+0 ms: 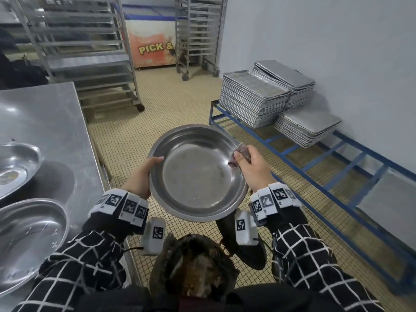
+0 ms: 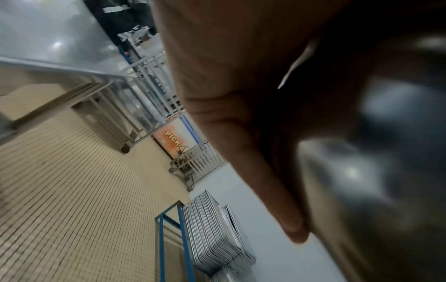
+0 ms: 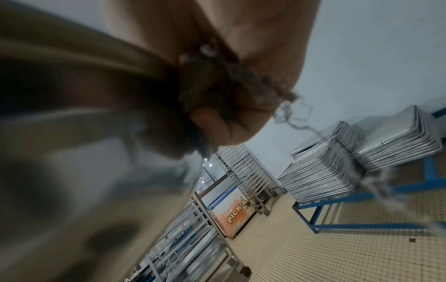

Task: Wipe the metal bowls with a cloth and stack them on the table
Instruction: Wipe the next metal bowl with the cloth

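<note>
Steel: 1 bowl (image 1: 198,174) gripped by left hand (image 1: 140,176), right hand (image 1: 252,167) pinching 1 cloth (image 1: 242,153); 2 bowls (image 1: 27,239) on table (image 1: 45,113).

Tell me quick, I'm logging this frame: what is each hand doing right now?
Left hand: closed on the rim of the metal bowl, thumb over the edge.
Right hand: closed on a bunched cloth at the bowl's right rim.
</note>
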Tool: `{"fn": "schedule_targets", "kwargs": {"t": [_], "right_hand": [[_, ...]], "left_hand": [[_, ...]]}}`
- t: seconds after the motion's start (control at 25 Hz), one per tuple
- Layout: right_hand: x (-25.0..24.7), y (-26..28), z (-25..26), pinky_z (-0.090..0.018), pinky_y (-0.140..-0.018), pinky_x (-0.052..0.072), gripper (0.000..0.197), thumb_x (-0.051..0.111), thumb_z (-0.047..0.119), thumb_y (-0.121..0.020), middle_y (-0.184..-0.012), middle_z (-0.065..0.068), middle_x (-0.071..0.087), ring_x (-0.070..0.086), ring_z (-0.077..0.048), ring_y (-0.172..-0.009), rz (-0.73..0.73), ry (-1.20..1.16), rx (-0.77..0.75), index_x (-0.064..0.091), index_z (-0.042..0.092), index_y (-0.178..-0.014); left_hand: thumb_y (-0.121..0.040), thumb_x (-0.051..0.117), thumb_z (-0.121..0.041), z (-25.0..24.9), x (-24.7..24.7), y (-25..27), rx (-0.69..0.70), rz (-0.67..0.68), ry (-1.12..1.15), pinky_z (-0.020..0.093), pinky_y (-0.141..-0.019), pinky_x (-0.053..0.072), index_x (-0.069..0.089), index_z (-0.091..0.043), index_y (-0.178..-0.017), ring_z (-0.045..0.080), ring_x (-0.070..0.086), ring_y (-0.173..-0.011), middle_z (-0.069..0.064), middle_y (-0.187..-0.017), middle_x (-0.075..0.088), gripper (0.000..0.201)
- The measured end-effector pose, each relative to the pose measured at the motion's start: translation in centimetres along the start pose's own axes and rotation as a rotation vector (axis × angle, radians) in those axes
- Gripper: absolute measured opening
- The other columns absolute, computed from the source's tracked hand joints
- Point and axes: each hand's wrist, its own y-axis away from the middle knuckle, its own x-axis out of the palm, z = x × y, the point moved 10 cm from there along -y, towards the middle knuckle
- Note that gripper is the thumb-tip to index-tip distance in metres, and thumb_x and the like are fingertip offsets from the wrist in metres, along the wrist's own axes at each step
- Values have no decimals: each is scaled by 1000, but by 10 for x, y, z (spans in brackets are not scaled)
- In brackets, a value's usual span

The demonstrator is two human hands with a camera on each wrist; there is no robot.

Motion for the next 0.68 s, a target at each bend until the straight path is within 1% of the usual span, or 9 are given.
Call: {"fn": "schedule_targets", "kwargs": {"t": [0.08,0.12,0.16,0.28,0.32,0.44,0.48,0.6,0.68], "right_hand": [[0,5,-5,-9,-56,38,15,48,30,-98,-92,10,59,56,3,-78,-78,-88,52,53,18,-106],[2,9,-8,-10,-56,38,16,47,30,-98,-91,9,59,57,0,-78,-114,-142,80,51,17,-107],[6,12,-11,-12,-56,40,17,47,30,-98,-91,7,59,58,-4,-77,-136,-187,107,50,16,-108],[33,17,-22,-22,-56,52,23,45,33,-98,-93,-1,62,64,-12,-70,-52,-323,190,48,14,-111],[43,18,-24,-28,-62,58,24,45,34,-98,-96,-4,64,67,-15,-73,-4,-379,223,48,14,-112],[56,18,-31,-45,-77,58,22,44,33,-99,-102,-8,66,69,-24,-87,45,-446,266,52,16,-110],[54,19,-31,-42,-78,58,20,43,31,-99,-100,-6,66,68,-22,-87,22,-398,253,54,16,-106],[34,27,-13,-18,-76,51,18,41,29,-100,-101,5,63,60,-3,-90,-134,-148,47,56,21,-106],[38,35,14,-12,-79,48,23,41,28,-99,-113,6,56,54,3,-96,-131,-26,-209,55,21,-116]], "left_hand": [[-83,52,-47,-2,-1,1,20,-121,-51,50,-95,46,65,-15,-96,34,62,-100,8,-95,66,37],[-83,50,-49,-6,3,5,35,-156,-100,47,-97,44,62,-18,-96,32,57,-107,7,-104,62,36],[-90,44,-44,-12,8,10,62,-184,-152,37,-92,44,60,-17,-99,27,54,-104,5,-105,59,32],[-102,32,-28,-21,17,23,132,-244,-144,3,-60,35,48,-21,-103,4,44,-76,-11,-85,47,18],[-102,32,-27,-30,21,28,156,-230,-141,1,-58,35,46,-21,-108,-2,42,-74,-14,-85,46,16],[-102,34,-27,-39,14,17,236,-291,-111,9,-76,41,45,-13,-132,2,50,-90,-3,-112,55,35],[-102,34,-27,-41,11,14,260,-306,-112,6,-74,42,41,-12,-138,3,51,-93,0,-117,54,40],[-102,34,-27,-42,9,8,287,-307,-139,-5,-61,37,31,-15,-144,-2,50,-92,-2,-120,50,43],[-102,33,-27,-40,9,6,277,-288,-138,3,-77,44,23,-17,-146,5,52,-100,-1,-123,49,46]]}}
